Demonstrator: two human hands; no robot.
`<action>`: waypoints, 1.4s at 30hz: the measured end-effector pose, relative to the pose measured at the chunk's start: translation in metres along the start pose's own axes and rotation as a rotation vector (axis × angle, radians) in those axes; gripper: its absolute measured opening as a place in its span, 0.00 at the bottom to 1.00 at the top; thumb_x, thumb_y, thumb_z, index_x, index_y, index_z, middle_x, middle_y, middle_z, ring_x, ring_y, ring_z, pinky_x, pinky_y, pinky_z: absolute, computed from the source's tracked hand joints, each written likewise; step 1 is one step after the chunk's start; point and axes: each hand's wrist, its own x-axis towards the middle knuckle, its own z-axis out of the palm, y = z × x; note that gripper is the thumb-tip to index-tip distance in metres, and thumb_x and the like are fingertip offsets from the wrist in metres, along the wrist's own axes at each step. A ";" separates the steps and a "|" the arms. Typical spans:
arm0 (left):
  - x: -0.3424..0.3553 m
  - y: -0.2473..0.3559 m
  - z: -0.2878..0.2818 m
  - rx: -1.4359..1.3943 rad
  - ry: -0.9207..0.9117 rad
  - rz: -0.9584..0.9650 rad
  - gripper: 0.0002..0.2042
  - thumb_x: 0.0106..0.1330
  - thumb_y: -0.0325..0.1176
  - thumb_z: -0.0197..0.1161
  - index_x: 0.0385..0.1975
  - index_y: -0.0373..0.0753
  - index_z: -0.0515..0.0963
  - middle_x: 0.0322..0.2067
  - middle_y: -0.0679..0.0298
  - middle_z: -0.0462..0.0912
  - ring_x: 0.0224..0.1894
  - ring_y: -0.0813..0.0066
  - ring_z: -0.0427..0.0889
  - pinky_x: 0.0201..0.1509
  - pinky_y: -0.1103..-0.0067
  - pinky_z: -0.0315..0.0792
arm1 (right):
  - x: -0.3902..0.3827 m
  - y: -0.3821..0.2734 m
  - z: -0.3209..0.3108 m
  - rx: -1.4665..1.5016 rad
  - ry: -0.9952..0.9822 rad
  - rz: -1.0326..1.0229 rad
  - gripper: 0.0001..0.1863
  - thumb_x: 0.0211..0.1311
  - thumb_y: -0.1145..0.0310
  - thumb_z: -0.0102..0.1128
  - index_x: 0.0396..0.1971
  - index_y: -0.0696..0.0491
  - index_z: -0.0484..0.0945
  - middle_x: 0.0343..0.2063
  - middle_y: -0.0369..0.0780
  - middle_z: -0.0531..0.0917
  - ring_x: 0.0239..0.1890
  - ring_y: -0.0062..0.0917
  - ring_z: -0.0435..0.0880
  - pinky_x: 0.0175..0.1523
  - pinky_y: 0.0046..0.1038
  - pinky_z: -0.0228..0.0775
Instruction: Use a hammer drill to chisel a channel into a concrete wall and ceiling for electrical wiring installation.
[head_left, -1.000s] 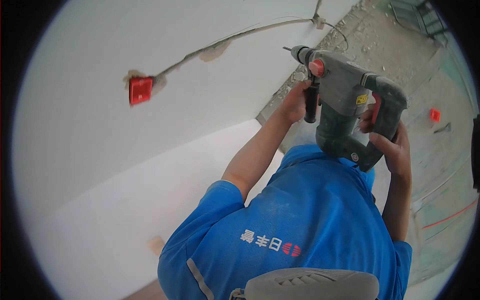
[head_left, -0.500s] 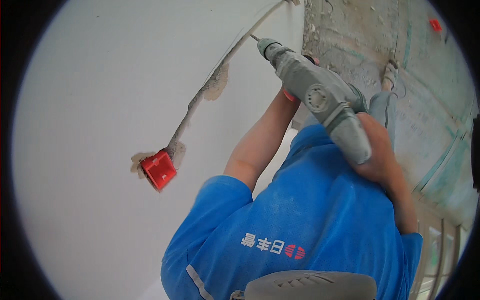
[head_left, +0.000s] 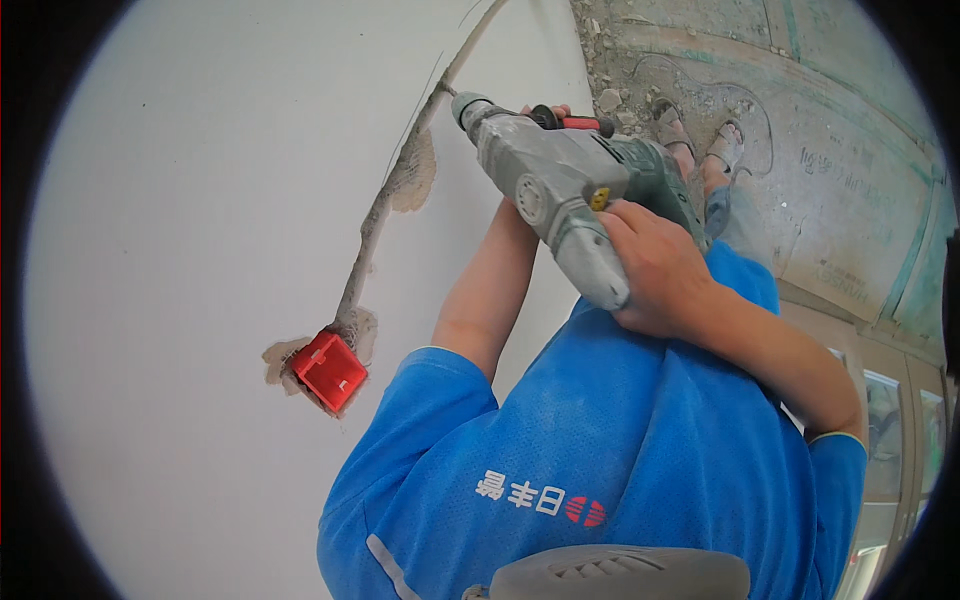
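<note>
A dusty grey-green hammer drill point(head_left: 540, 165) slants across in front of me, its bit touching the groove point(head_left: 372, 225) cut in the white wall point(head_left: 200, 200). My right hand point(head_left: 655, 265) is closed round the drill's rear grip. The body of the tool mostly hides my left hand point(head_left: 562, 111); its fingers show beside the black-and-red side handle point(head_left: 585, 123), wrapped round it. Lower down, a red electrical box point(head_left: 330, 370) sits tilted in a rough hole at the groove's end. A chipped patch point(head_left: 413, 180) of bare plaster borders the groove.
Rubble point(head_left: 610, 98) lies along the foot of the wall. My sandalled feet point(head_left: 725, 145) stand on floor boards point(head_left: 830, 230), with a thin cord point(head_left: 772, 130) looping beside them. A framed glass door or window point(head_left: 885, 430) is at the lower right.
The drill has shifted left in the picture, with the bit now lower along the groove. My view has tilted, so my feet, the cord and more of my right hand show.
</note>
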 end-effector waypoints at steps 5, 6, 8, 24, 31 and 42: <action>-0.007 0.001 -0.004 0.068 0.070 0.207 0.16 0.71 0.47 0.52 0.36 0.41 0.77 0.39 0.60 0.81 0.52 0.64 0.74 0.57 0.59 0.71 | -0.001 0.002 0.033 0.030 -0.010 -0.039 0.31 0.34 0.72 0.68 0.45 0.62 0.71 0.40 0.49 0.76 0.44 0.44 0.77 0.48 0.38 0.72; -0.009 0.003 -0.005 0.067 0.070 0.208 0.16 0.71 0.47 0.52 0.36 0.41 0.77 0.39 0.60 0.81 0.52 0.64 0.74 0.57 0.59 0.71 | -0.002 -0.001 0.039 0.029 -0.012 -0.039 0.31 0.34 0.72 0.68 0.45 0.62 0.71 0.40 0.49 0.76 0.44 0.44 0.77 0.48 0.38 0.72; -0.011 0.005 -0.011 0.103 0.005 0.228 0.15 0.71 0.47 0.51 0.36 0.42 0.77 0.39 0.60 0.81 0.53 0.64 0.73 0.57 0.60 0.71 | -0.004 -0.009 0.049 0.029 -0.068 0.001 0.31 0.34 0.72 0.68 0.44 0.63 0.71 0.38 0.49 0.76 0.43 0.44 0.78 0.47 0.37 0.72; -0.021 0.016 -0.035 0.102 -0.088 0.050 0.20 0.69 0.55 0.52 0.43 0.45 0.75 0.42 0.60 0.79 0.45 0.58 0.79 0.47 0.57 0.76 | -0.006 -0.037 0.066 -0.083 0.276 0.031 0.26 0.31 0.73 0.67 0.38 0.60 0.73 0.34 0.47 0.75 0.40 0.41 0.77 0.45 0.35 0.72; -0.015 0.016 -0.008 0.132 -0.142 0.000 0.18 0.66 0.51 0.60 0.39 0.42 0.76 0.40 0.62 0.79 0.47 0.57 0.78 0.52 0.57 0.74 | 0.004 -0.015 0.068 -0.055 0.178 0.019 0.23 0.32 0.73 0.67 0.36 0.60 0.74 0.34 0.48 0.77 0.39 0.44 0.78 0.45 0.38 0.73; 0.028 0.014 -0.101 0.319 -0.219 0.207 0.28 0.64 0.56 0.57 0.53 0.38 0.72 0.53 0.56 0.77 0.56 0.56 0.76 0.59 0.56 0.70 | -0.015 -0.002 0.049 -0.059 0.319 -0.010 0.25 0.38 0.73 0.68 0.43 0.59 0.76 0.38 0.47 0.79 0.39 0.45 0.80 0.42 0.39 0.72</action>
